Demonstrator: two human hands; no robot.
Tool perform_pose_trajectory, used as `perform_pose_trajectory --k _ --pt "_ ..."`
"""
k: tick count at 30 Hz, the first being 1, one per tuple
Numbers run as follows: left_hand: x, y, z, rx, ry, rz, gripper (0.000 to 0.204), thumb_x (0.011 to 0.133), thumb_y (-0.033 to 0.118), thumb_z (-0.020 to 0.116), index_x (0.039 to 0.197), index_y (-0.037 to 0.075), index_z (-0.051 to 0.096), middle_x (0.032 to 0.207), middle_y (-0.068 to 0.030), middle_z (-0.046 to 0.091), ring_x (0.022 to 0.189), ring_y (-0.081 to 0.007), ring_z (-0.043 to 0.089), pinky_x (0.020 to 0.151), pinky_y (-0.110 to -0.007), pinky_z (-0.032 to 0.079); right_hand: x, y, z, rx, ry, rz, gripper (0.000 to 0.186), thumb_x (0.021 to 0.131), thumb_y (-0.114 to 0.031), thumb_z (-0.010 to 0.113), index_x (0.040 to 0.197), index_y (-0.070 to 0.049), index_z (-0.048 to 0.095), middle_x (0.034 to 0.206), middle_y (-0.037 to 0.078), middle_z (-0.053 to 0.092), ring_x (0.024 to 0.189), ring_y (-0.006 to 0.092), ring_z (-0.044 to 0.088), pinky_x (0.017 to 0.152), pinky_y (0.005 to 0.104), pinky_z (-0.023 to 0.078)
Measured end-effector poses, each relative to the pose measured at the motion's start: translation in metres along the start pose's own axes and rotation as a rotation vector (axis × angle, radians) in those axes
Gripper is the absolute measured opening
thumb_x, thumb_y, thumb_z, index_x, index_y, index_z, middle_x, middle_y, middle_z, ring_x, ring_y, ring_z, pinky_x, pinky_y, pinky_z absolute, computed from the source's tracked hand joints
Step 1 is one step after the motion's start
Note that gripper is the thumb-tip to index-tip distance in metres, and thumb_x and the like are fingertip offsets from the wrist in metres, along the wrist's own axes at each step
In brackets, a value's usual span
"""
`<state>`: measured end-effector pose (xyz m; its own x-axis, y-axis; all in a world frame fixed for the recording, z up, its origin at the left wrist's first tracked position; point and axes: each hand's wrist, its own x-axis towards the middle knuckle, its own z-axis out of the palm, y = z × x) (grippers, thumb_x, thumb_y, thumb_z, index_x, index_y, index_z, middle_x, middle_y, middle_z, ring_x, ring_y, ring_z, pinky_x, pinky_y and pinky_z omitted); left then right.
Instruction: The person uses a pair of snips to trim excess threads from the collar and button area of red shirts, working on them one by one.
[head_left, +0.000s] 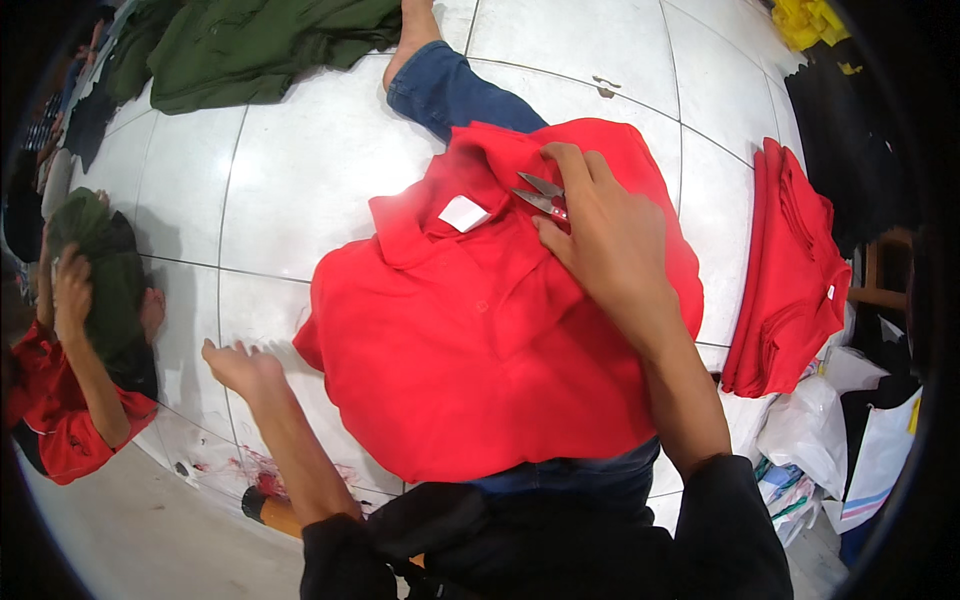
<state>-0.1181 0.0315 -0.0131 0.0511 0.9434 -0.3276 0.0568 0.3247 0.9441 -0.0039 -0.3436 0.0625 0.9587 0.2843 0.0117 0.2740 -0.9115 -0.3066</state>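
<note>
Black sleeves (pixel 735 530) show at the near edge; beyond them a red shirt (pixel 470 370) covers the person's lap (pixel 595 482), its collar (pixel 402 225) at the far end. Right of its white label (pixel 463 213), the right hand's (pixel 610 235) grip holds small snips (pixel 546 205), blades parted. The left hand (pixel 250 372), loosely spread, hangs left of the shirt. Folded red garments (pixel 785 290) lie farther right.

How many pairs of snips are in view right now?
1: the snips, in the right hand, blades apart over the red shirt near its collar. Any others could be hidden under the shirt or behind the white plastic bag.
</note>
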Motion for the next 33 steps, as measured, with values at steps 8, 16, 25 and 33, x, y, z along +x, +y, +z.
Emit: perform_pose_trajectory --k 8,16,25,33 --pt "-0.178 -0.014 0.062 0.446 -1.365 0.975 0.017 0.098 0.010 0.075 0.112 0.000 0.077 0.103 -0.0161 0.074 0.090 -0.0277 0.073 0.079 -0.039 0.057 -0.001 0.015 0.005 0.112 0.090 -0.082 0.056 0.084 -0.016 0.085 0.133 -0.012 0.057 0.116 0.011 0.070 0.093 0.0340 0.075 0.074 0.0455 0.059" --pt "-0.182 -0.043 0.091 0.786 -1.452 1.131 0.013 0.095 0.013 0.076 0.099 0.001 0.073 0.091 -0.0166 0.068 0.084 -0.0350 0.067 0.074 -0.047 0.053 -0.001 0.009 0.014 0.076 0.085 -0.057 0.062 0.081 -0.013 0.084 0.138 -0.009 0.060 0.116 0.011 0.073 0.096 0.0310 0.075 0.075 0.0425 0.059" --pt "-0.101 -0.034 0.030 0.050 -0.554 0.423 0.025 0.104 0.001 0.054 0.128 -0.004 0.054 0.124 -0.0127 0.064 0.105 -0.0201 0.065 0.086 -0.036 0.056 0.002 0.016 0.017 0.167 0.106 -0.049 0.060 0.086 -0.024 0.083 0.139 -0.006 0.063 0.117 0.015 0.074 0.102 0.0339 0.075 0.084 0.0447 0.059" --pt "-0.087 0.016 0.006 0.554 -0.966 0.549 0.024 0.107 0.011 0.060 0.127 0.000 0.065 0.098 -0.0074 0.073 0.082 -0.0134 0.069 0.080 -0.027 0.056 0.058 0.013 0.009 0.270 -0.145 0.072 0.054 0.087 -0.046 0.082 0.115 0.000 0.077 0.090 0.018 0.077 0.086 0.0336 0.076 0.079 0.0444 0.058"
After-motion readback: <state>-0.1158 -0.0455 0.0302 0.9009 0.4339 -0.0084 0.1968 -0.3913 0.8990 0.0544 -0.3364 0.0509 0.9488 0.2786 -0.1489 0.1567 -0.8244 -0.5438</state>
